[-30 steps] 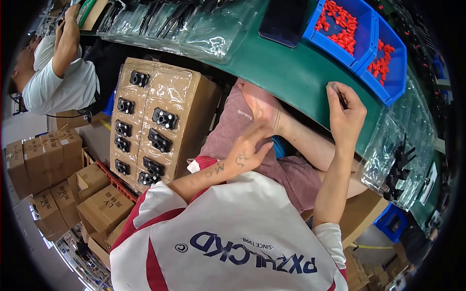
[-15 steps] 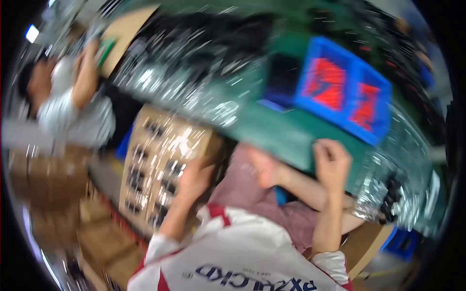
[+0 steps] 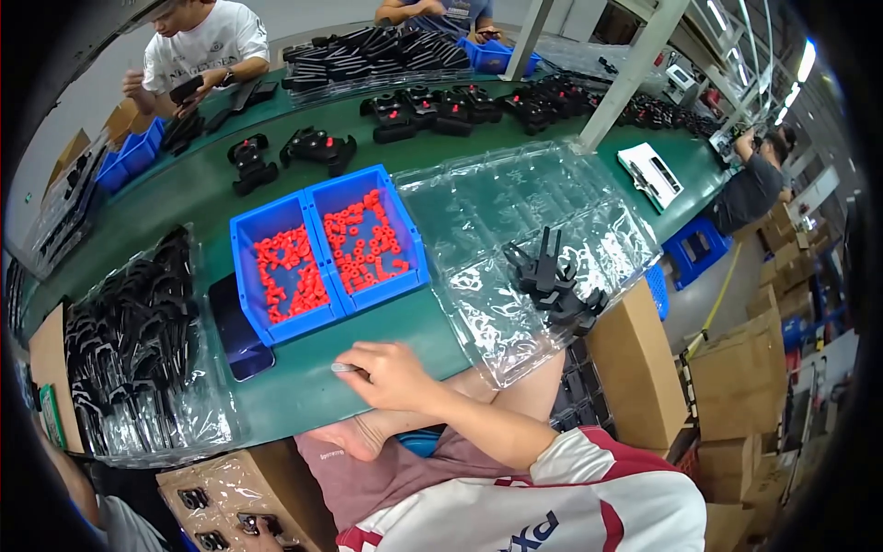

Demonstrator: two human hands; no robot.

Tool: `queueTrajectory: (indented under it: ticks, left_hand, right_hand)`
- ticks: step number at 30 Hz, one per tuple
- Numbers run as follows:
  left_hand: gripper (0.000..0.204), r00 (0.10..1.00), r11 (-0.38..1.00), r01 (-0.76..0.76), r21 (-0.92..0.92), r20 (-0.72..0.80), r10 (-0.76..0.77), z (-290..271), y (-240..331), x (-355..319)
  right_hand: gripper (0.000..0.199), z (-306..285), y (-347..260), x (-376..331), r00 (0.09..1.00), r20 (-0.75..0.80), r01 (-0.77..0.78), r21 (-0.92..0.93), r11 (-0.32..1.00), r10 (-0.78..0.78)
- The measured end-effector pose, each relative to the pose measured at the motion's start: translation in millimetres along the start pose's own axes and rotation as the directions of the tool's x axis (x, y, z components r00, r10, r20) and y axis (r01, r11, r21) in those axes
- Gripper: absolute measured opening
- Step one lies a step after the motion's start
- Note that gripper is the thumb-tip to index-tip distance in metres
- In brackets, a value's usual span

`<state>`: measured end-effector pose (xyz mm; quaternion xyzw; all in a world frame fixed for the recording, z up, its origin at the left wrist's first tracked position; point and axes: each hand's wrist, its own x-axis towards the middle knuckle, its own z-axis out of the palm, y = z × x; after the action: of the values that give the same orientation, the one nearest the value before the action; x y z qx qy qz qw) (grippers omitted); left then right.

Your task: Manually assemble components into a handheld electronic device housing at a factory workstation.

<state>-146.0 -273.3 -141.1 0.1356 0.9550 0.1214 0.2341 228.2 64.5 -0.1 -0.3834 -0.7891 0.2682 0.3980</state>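
My right hand [image 3: 394, 377] is over the near edge of the green table [image 3: 303, 386], its fingers curled together. A small greyish tip pokes out of them; what it belongs to I cannot make out. At the lower left rim, my left hand [image 3: 265, 536] shows only its fingers, closing on a small black plastic part [image 3: 250, 521] in the cardboard box [image 3: 299, 492]. Other black parts [image 3: 193, 498] lie there under clear plastic. Beyond my right hand sits a blue two-compartment bin [image 3: 317, 241] with many small red plastic pieces [image 3: 363, 241]. A dark phone [image 3: 241, 331] lies left of it.
Left on the table is a clear tray [image 3: 207, 405] of black parts [image 3: 133, 336]. At right, a clear plastic tray [image 3: 487, 322] carries black clamp-like parts [image 3: 552, 281]. Black assemblies [image 3: 317, 147] line the far side. A metal post [image 3: 635, 69] rises there. Other people [image 3: 207, 46] sit around the table.
The view has swung leftward-down to right, bringing the far table and right aisle in. My left hand has moved to the lower rim with the box; my right hand is now nearer the blue bin.
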Motion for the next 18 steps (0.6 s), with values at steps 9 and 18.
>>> queueTrajectory:
  ticks: [9,18]
  left_hand:
    - [0.052,0.734,0.838,-0.541,-0.077,-0.529,0.426,26,-35,-1]
    - [0.05,0.884,0.425,-0.354,-0.833,-0.151,0.442,9,231,-187]
  right_hand:
    - [0.009,6,-11,2,0.999,0.042,-0.018,0.026,1.0,0.017]
    - [0.016,-3,-19,6,0.998,0.048,-0.054,0.126,0.991,0.048]
